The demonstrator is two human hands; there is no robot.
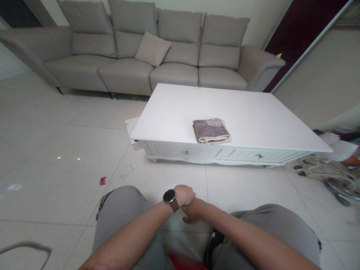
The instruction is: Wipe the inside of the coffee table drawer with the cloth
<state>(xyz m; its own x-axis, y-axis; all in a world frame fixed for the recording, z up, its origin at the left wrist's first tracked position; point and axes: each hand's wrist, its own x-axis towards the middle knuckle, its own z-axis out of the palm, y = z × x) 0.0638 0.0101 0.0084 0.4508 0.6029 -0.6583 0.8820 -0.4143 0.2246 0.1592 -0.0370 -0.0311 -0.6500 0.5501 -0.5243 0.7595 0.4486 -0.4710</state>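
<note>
My left hand (185, 194), with a dark round watch (170, 195) on a brown strap at its wrist, is closed and lies against my right hand. My right hand (194, 210) sits just below it and points left. One digit of the right hand shows at its lower edge, while its other fingers are partly hidden under the left hand. Both hands meet between my knees, in front of the coffee table. A folded purple-grey and cream cloth (210, 131) lies near the front edge of the white coffee table (168, 108), apart from both hands.
Behind the table stands a long grey sofa (177, 75) with a beige cushion (152, 48). A red scrap (102, 181) lies on the tiled floor (56, 150) to the left. Assorted items, including a woven-looking bundle (317, 168), crowd the right side.
</note>
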